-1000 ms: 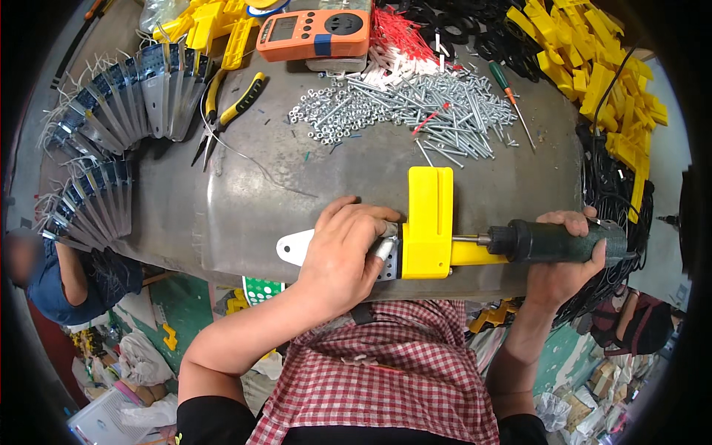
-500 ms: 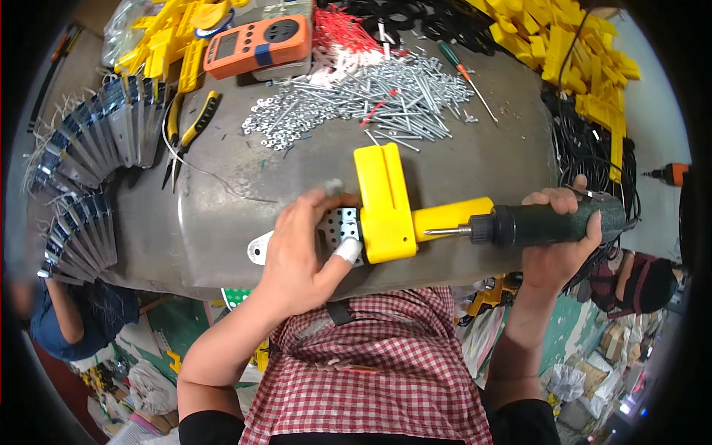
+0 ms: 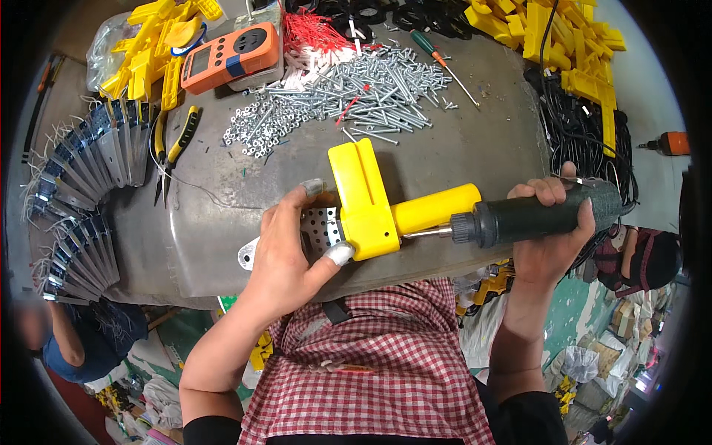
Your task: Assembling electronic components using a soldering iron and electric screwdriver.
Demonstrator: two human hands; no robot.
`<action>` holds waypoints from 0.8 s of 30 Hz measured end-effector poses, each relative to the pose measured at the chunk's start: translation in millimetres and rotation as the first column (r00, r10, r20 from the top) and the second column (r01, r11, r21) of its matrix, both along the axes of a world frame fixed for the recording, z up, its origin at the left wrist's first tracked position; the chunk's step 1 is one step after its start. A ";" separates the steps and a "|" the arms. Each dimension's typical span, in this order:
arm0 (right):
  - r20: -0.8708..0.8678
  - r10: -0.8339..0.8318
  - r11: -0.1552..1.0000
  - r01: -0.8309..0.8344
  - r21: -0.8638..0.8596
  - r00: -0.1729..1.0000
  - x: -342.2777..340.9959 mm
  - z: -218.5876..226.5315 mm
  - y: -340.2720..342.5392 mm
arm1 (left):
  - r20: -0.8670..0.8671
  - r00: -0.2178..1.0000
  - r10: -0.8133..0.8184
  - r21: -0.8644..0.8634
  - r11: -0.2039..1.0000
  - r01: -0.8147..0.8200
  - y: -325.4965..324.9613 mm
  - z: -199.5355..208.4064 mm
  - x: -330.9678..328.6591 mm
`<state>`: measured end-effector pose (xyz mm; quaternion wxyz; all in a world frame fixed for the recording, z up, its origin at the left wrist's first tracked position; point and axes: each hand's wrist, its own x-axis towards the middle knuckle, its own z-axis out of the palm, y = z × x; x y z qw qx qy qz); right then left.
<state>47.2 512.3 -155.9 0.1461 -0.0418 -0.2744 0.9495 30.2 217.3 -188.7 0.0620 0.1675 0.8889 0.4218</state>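
My left hand [image 3: 285, 256], with silvery wrapping on its thumb and a fingertip, is closed around the perforated metal end [image 3: 320, 228] of a yellow plastic housing [image 3: 363, 196]. A pale metal strip with a hole [image 3: 248, 254] pokes out beyond that hand, and a yellow tubular handle [image 3: 437, 209] extends rightward from the housing. My right hand [image 3: 552, 230] wraps round a dark green electric screwdriver [image 3: 530, 220] lying level. Its bit [image 3: 426, 233] points left, with the tip at the housing's lower right side; whether it sits in a screw cannot be made out.
Beyond the hands lie a pile of screws [image 3: 378, 93], nuts [image 3: 256, 127], a screwdriver [image 3: 445, 67], an orange meter [image 3: 231, 58] and pliers [image 3: 170, 148]. Metal blades [image 3: 104, 144] line the left. Yellow parts [image 3: 549, 37] and black cables [image 3: 575, 133] fill the right. Another person [image 3: 85, 337] is at lower left.
The electric screwdriver's bit has come left against the yellow housing, where before its tip stood slightly apart. The whole view has shifted, so the bench things appear farther left.
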 end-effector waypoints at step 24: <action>-0.010 0.036 0.999 -0.036 0.002 0.999 2.1 -4.6 3.1 | -0.029 1.000 0.013 -0.009 1.000 -0.013 0.5 2.8 1.3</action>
